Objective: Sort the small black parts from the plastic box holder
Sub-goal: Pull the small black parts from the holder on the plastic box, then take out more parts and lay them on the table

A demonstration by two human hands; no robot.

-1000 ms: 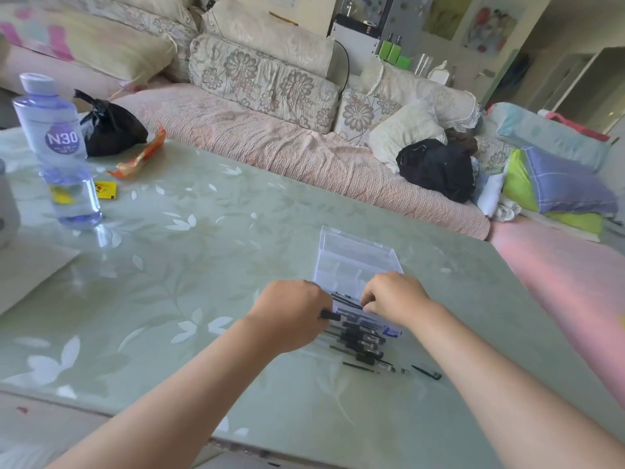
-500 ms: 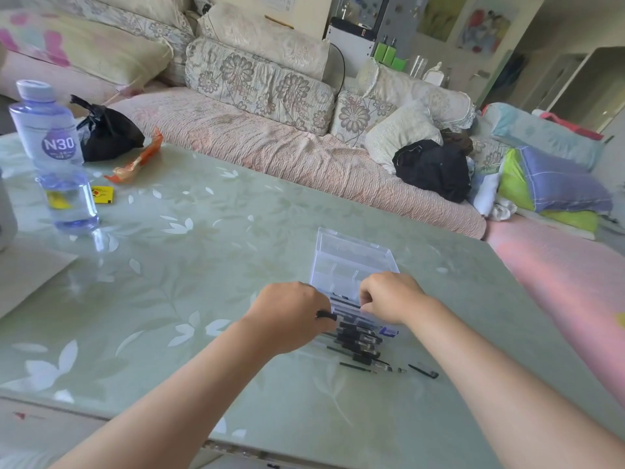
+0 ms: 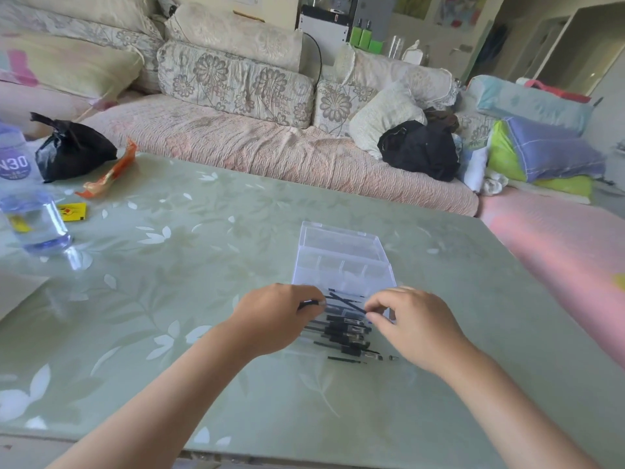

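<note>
Several small black parts [image 3: 345, 333] lie heaped on the counter [image 3: 169, 265] against the near edge of the plastic box holder [image 3: 341, 255]. The left hand [image 3: 277, 316] pinches one part's end, and the right hand [image 3: 419, 323] seems to pinch another. They look light, stiff and slim, so a fingertip grip at mid-shaft should suit.

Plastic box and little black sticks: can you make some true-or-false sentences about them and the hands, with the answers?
1. The plastic box lies on the green table. True.
2. The left hand pinches a black part. True.
3. The water bottle touches the box. False: it stands far off, at the table's left side.
4. All the black parts are inside the box. False: several lie on the table in front of it.
</note>
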